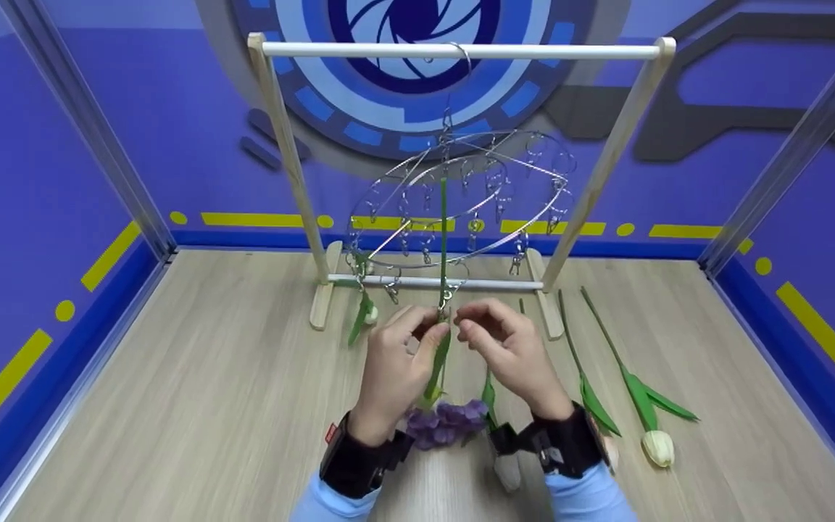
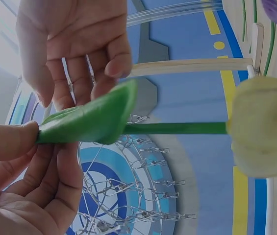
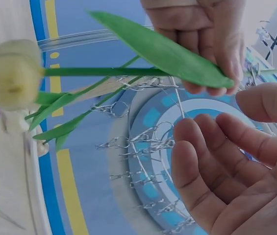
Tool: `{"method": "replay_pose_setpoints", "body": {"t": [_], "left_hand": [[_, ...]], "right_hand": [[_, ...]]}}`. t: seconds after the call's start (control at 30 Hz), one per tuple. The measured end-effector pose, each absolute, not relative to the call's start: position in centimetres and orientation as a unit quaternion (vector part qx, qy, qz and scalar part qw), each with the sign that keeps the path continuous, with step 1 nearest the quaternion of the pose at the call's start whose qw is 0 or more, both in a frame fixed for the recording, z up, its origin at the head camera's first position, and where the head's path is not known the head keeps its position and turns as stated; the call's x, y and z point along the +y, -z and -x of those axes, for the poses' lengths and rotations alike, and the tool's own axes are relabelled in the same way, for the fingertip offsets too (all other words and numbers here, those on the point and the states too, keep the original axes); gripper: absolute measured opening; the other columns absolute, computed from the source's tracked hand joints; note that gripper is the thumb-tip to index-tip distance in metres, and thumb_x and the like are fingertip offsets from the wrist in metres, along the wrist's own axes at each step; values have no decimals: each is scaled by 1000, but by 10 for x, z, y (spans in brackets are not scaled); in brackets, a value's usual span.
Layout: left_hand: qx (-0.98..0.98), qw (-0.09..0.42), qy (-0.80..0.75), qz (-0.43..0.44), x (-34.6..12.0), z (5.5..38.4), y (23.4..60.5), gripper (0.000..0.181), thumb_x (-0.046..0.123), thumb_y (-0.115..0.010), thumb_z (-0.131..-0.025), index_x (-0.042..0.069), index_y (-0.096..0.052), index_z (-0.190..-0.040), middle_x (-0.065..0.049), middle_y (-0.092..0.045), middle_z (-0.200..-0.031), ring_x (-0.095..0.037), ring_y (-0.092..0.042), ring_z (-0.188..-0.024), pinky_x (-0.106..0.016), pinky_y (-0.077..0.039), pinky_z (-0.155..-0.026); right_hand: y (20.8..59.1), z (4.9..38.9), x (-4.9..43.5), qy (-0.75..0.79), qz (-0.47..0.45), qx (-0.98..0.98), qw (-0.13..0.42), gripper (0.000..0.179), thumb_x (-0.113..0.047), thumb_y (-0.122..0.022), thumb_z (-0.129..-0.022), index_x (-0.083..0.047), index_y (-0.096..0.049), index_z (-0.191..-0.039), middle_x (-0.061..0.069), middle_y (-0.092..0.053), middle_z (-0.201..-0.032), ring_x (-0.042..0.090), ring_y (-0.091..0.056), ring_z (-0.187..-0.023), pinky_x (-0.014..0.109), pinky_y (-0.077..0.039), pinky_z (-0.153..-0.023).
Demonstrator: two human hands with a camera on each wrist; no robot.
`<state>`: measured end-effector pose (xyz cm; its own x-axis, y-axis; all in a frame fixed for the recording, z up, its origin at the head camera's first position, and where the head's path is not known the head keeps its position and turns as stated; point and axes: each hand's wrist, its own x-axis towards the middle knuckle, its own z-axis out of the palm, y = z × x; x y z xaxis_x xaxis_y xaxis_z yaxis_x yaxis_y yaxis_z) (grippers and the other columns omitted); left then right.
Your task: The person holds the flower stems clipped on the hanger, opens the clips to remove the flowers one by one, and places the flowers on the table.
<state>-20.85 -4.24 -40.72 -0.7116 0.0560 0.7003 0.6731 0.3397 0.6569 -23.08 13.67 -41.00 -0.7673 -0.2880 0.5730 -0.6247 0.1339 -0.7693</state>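
Note:
My left hand (image 1: 399,355) pinches a pale yellow tulip (image 2: 265,127) between thumb and fingers at the base of its green leaf (image 3: 163,51). The bloom hangs down and the stem (image 1: 443,239) points up in front of the wire clip hanger (image 1: 417,264). A metal clip (image 1: 443,308) is right at the pinched spot; whether it grips the stem cannot be made out. Beside it, my right hand (image 1: 515,355) is apart from the tulip, its fingers loosely bent with nothing between them. Another tulip (image 1: 363,312) hangs head-down at the hanger's left side.
The hanger hooks over the white bar (image 1: 562,51) of a wooden-ended rack (image 1: 294,167). Several flowers lie on the table (image 1: 193,406): a purple bloom (image 1: 446,424) below my hands, a white tulip (image 1: 508,473) near my right wrist, and another tulip (image 1: 658,448) farther right.

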Motion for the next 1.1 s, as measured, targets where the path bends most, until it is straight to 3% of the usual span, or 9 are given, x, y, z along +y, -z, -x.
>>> {"method": "replay_pose_setpoints", "body": {"t": [0.17,0.43,0.67,1.1], "left_hand": [[-757,291,534,238,-43,209,404,6,3,-71,-95,-1,-73,-99,-7,-73,-88,-17,-67,-78,-30,-58,-73],[-749,262,563,230,-44,211,406,9,4,-69,-97,-2,-73,-101,-9,-74,-89,-20,-68,-77,-34,-58,-73],[-739,249,585,223,-45,212,406,11,5,-69,-98,-3,-73,-102,-10,-75,-90,-21,-68,-76,-33,-58,-71],[-743,233,595,201,-49,213,405,12,4,-66,-99,-4,-72,-106,-10,-76,-92,-22,-69,-81,-33,-58,-76]], "right_hand": [[392,246,139,-615,-297,-726,84,28,4,-55,-103,14,-60,-129,27,-67,-107,15,-67,-86,23,-55,-72],[382,262,139,-667,-315,-675,-21,38,-2,-52,-106,15,-51,-140,10,-70,-101,15,-68,-88,25,-55,-73],[380,265,140,-665,-330,-670,-16,38,-4,-54,-106,15,-52,-139,3,-69,-110,16,-69,-86,25,-55,-73],[380,270,145,-654,-346,-672,10,30,3,-58,-102,19,-58,-127,0,-71,-106,13,-71,-84,24,-57,-72]]}}
